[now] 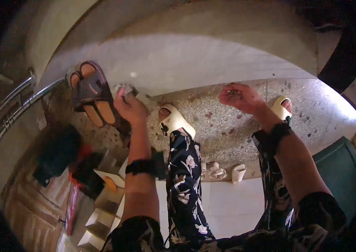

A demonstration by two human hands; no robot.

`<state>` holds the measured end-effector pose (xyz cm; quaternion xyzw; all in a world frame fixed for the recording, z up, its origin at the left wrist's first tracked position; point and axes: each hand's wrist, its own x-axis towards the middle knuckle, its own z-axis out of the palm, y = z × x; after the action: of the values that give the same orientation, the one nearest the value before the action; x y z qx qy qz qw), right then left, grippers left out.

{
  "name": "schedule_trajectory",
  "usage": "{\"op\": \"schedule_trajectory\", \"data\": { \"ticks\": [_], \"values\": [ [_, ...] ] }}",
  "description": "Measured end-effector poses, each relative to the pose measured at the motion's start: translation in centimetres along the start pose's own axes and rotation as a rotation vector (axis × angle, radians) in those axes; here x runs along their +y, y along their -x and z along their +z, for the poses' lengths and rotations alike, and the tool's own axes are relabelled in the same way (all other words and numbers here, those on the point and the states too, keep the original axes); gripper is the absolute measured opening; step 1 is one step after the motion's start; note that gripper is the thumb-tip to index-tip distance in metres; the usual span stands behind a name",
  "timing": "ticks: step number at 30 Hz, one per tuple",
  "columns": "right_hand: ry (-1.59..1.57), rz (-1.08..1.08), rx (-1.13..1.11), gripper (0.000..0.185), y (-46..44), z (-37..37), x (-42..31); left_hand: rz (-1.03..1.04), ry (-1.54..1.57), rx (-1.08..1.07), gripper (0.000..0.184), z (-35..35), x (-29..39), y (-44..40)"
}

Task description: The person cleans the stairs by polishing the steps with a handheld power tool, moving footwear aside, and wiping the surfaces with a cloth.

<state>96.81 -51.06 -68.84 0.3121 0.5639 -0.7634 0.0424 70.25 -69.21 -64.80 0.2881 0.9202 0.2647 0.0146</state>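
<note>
My left hand [132, 108] is closed, its fingertips pinching a small crumpled greyish-white wad [124, 90] near the pale wall. Beside that hand, a dark pair of slippers [94, 90] with tan insoles sits close to the metal rail. My right hand [245, 100] is turned palm up above the speckled floor, with its fingers curled. A small clump of dark, shiny bits [234, 95] lies in that palm; I cannot make out exactly what it is. A clear gap separates the two hands, and they do not touch.
Cream slippers [177, 122] are on my feet on the speckled floor [218, 122]. Behind them lie light sandals [216, 171]. Metal rails [39, 96] run along the left side, with pale box-like steps [102, 220] below. A dark green panel [341, 174] stands at right.
</note>
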Motion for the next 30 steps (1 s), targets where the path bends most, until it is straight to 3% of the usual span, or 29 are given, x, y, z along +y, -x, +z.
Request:
{"op": "schedule_trajectory", "data": {
  "ticks": [1,4,5,6,7,9,12,16,18,19,21,23,24,25,26,28,30],
  "values": [
    [-0.008,0.000,-0.009,0.021,-0.4,0.5,0.4,0.033,-0.197,0.054,0.025,0.3,-1.6,0.5],
    [-0.593,0.341,0.061,0.032,-1.2,0.8,1.3,0.133,0.039,-0.158,0.030,3.4,6.0,3.8],
    [-0.361,0.222,0.070,0.029,-0.8,0.9,0.8,0.149,0.035,-0.213,0.033,4.6,8.6,5.0],
    [-0.127,0.090,0.081,0.027,-0.9,0.7,0.3,0.239,0.003,-0.134,0.036,6.5,10.7,5.6],
    [-0.130,0.080,0.082,0.027,-1.0,0.2,0.7,0.231,0.037,-0.197,0.037,7.5,13.2,6.3],
    [0.230,-0.041,0.161,0.020,0.1,-1.9,1.7,0.225,0.092,-0.270,0.037,9.1,17.8,7.1],
    [0.314,0.128,0.255,0.021,3.0,-5.3,0.8,0.334,0.161,-0.417,0.030,12.4,24.1,8.7],
    [-0.660,0.250,0.539,0.021,7.4,-9.4,2.8,0.437,0.245,-0.461,0.026,15.0,29.6,9.8],
    [-1.099,0.235,0.666,0.022,10.2,-10.6,3.8,0.516,0.245,-0.622,0.022,15.7,31.3,10.0],
    [-1.234,0.221,0.722,0.023,11.3,-11.0,4.2,0.533,0.258,-0.620,0.022,15.9,31.8,10.2],
    [-1.328,0.187,0.760,0.023,11.5,-11.7,4.3,0.519,0.644,-0.844,0.021,16.0,32.1,11.0],
    [-1.323,0.106,0.588,0.020,9.0,-13.8,3.2,0.424,0.893,-0.667,0.027,15.2,32.4,9.8],
    [-1.317,0.054,0.396,0.018,8.3,-14.5,2.5,0.211,0.919,-0.763,0.027,14.2,31.4,8.7],
    [-1.689,-0.053,0.321,0.014,8.2,-14.8,4.2,0.151,0.903,-0.641,0.028,13.0,30.3,6.7],
    [-1.689,-0.066,0.320,0.014,8.4,-15.3,3.6,0.145,0.800,-0.492,0.027,12.8,28.6,3.7],
    [-1.739,0.151,0.617,0.012,9.2,-15.8,2.7,0.087,0.571,-0.209,0.026,12.4,25.1,-2.4],
    [-1.700,0.089,0.573,0.013,9.6,-17.3,4.4,0.228,0.185,-0.020,0.025,14.9,19.8,-7.6]
  ]
}}
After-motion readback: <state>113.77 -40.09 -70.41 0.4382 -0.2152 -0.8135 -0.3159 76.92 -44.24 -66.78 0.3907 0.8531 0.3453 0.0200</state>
